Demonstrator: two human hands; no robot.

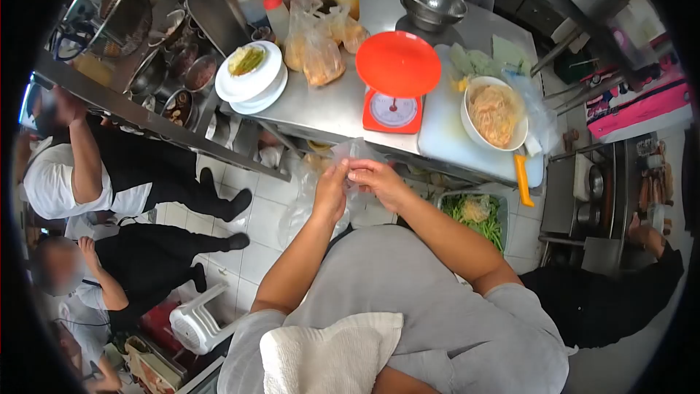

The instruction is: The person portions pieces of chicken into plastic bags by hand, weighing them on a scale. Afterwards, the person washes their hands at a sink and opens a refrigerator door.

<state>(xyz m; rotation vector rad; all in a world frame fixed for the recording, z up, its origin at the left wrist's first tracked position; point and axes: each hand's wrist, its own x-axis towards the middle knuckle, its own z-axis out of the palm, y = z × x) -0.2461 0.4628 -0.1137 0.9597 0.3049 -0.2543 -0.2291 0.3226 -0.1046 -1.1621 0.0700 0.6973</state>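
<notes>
Both my hands meet in front of my body, near the counter's front edge, pinching a clear plastic bag [357, 149]. My left hand [333, 188] has its fingertips together on the bag's left side. My right hand [377, 181] touches it, fingers curled on the same plastic. Beyond them on the steel counter [321, 113] stands a red scale [392, 111] with an empty-looking red pan [398, 63]. Right of it, a white bowl of noodles [494, 115] rests on a white cutting board [445, 131], beside a yellow-handled knife [523, 179].
White plates [251, 87], filled bags [313, 51], sauce bottles [277, 14] and metal bowls [433, 4] stand on the counter. A tub of green vegetables [477, 219] is below it. Two people [109, 175] [131, 263] are at left, another person [605, 292] at right.
</notes>
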